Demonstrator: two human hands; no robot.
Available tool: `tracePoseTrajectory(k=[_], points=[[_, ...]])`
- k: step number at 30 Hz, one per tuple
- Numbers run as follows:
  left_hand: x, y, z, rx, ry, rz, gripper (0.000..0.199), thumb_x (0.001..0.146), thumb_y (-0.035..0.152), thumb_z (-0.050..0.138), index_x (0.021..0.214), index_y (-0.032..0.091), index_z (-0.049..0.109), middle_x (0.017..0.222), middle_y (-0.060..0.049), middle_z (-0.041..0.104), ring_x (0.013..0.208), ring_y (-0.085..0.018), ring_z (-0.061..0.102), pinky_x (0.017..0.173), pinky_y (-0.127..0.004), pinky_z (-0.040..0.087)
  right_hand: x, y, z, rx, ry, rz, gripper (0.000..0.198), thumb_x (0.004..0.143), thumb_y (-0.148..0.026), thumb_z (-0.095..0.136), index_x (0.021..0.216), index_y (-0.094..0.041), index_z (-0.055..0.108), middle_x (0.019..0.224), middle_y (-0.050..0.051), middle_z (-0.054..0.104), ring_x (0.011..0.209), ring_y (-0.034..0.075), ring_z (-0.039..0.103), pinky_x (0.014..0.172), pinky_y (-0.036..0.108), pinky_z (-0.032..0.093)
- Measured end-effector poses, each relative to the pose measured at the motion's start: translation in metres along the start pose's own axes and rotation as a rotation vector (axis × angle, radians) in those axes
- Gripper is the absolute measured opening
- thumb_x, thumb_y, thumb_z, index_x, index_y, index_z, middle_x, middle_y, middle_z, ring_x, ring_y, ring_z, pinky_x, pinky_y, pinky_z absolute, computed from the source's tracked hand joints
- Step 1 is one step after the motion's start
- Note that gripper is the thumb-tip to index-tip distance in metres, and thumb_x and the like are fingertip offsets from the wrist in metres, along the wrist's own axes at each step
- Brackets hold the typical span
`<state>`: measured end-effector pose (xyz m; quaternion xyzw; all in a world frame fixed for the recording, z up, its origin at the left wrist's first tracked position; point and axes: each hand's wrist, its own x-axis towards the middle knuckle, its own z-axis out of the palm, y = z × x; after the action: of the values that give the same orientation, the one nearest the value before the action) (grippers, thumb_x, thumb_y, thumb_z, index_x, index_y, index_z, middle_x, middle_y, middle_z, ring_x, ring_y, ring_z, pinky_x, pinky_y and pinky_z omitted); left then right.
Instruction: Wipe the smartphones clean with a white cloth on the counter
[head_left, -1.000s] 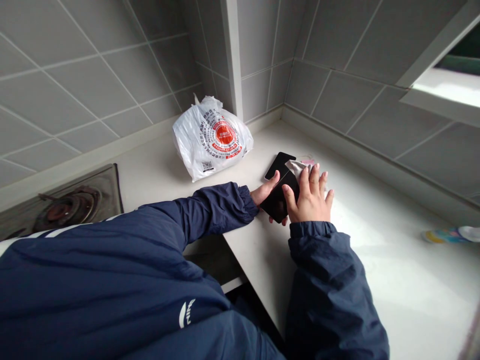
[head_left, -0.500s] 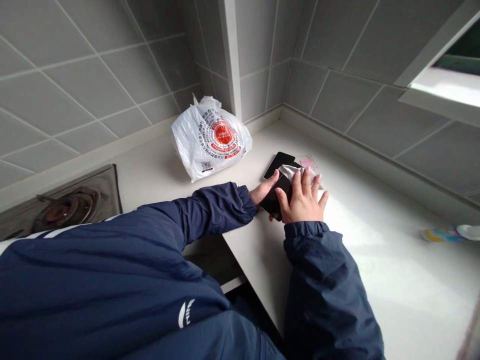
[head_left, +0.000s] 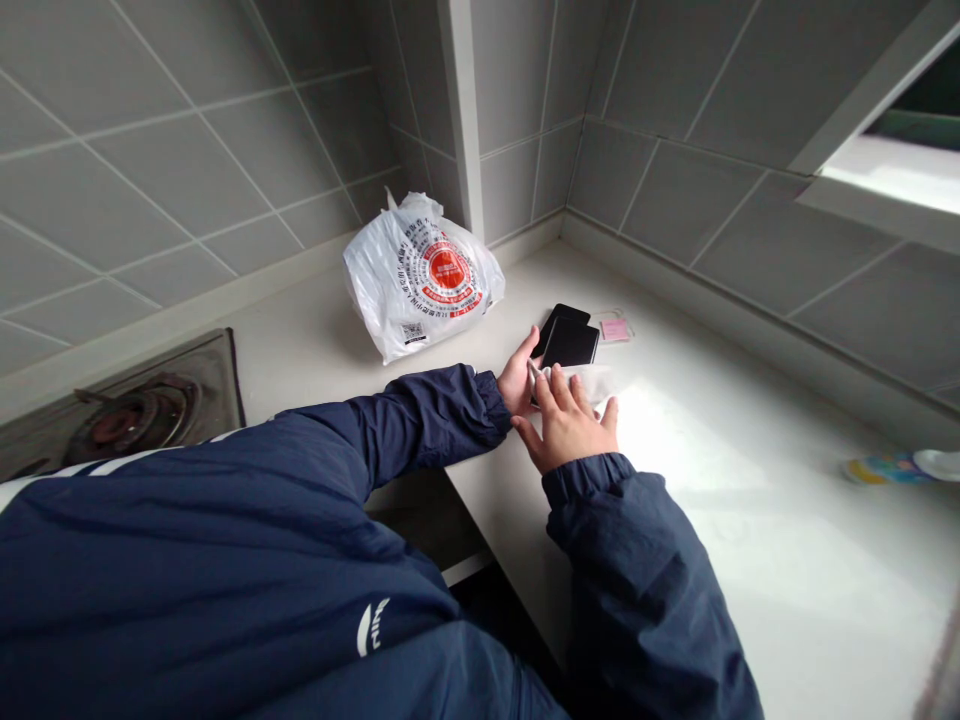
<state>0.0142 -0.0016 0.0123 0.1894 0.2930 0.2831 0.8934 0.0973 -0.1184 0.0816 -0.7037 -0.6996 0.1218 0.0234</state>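
My left hand [head_left: 516, 378] grips a flat black smartphone [head_left: 571, 343] by its left side, thumb pointing up along the edge and the other fingers mostly hidden beneath. My right hand [head_left: 571, 428] lies over the phone's near end, its fingers stretched out and pressing a crumpled white wipe [head_left: 598, 382] against the screen. Part of the wipe sticks out to the right of the fingers. Just behind the held phone, a second flat dark object [head_left: 564, 312], shaped like a phone, rests on the counter, partly covered from view.
Beside the phones lies a small clear packet with a pink label [head_left: 615, 330]. A white plastic bag with red print [head_left: 427, 275] stands against the back wall. A gas stove [head_left: 127, 415] is at the left, and a colourful bottle [head_left: 896, 468] lies on the white counter [head_left: 750, 520] at the right.
My right hand has slid the wipe from the phone's far end toward its near end, uncovering the far part of the screen and the pink label. My left thumb has shifted slightly.
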Motion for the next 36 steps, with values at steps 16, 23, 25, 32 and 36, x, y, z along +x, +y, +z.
tracePoseTrajectory(k=[16,23,25,32,36], points=[[-0.003,0.005,0.005,-0.053,-0.289,-0.022,0.083,0.1,0.074,0.019,0.141,0.015,0.061,0.118,-0.015,0.074,0.107,-0.027,0.073,0.107,-0.042,0.049,-0.008,-0.006,-0.009,-0.033,-0.135,-0.044,0.075,0.098,-0.054,0.047,0.163,-0.024,0.026,0.173,0.005,0.017,0.157,0.031,0.021,0.117,0.073,0.026],[-0.001,0.006,0.003,-0.083,-0.321,-0.052,0.083,0.099,0.075,0.021,0.144,0.017,0.058,0.124,-0.014,0.072,0.115,-0.027,0.07,0.11,-0.043,0.046,-0.012,-0.005,-0.012,-0.014,-0.187,-0.057,0.078,0.096,-0.055,0.049,0.163,-0.025,0.024,0.173,0.005,0.015,0.157,0.032,0.021,0.118,0.073,0.023],[-0.002,0.006,0.005,-0.099,-0.29,-0.052,0.082,0.099,0.074,0.022,0.144,0.017,0.059,0.124,-0.014,0.072,0.116,-0.027,0.07,0.11,-0.043,0.046,-0.012,-0.004,-0.011,-0.008,-0.178,-0.059,0.077,0.096,-0.055,0.049,0.163,-0.025,0.025,0.173,0.005,0.016,0.157,0.033,0.021,0.118,0.073,0.023],[-0.013,0.005,0.017,-0.094,-0.197,-0.048,0.08,0.101,0.071,0.021,0.133,0.012,0.065,0.107,-0.015,0.077,0.109,-0.028,0.072,0.107,-0.043,0.048,-0.007,0.0,-0.008,-0.01,-0.145,-0.039,0.077,0.098,-0.056,0.047,0.164,-0.026,0.023,0.173,0.006,0.014,0.158,0.032,0.02,0.118,0.072,0.027],[-0.016,0.0,0.019,-0.037,-0.073,-0.013,0.074,0.101,0.069,0.031,0.117,0.01,0.072,0.095,-0.014,0.078,0.097,-0.025,0.075,0.103,-0.036,0.051,0.001,0.005,-0.004,-0.028,-0.078,0.011,0.078,0.099,-0.06,0.041,0.165,-0.025,0.018,0.174,0.005,0.007,0.159,0.032,0.016,0.118,0.072,0.028]])
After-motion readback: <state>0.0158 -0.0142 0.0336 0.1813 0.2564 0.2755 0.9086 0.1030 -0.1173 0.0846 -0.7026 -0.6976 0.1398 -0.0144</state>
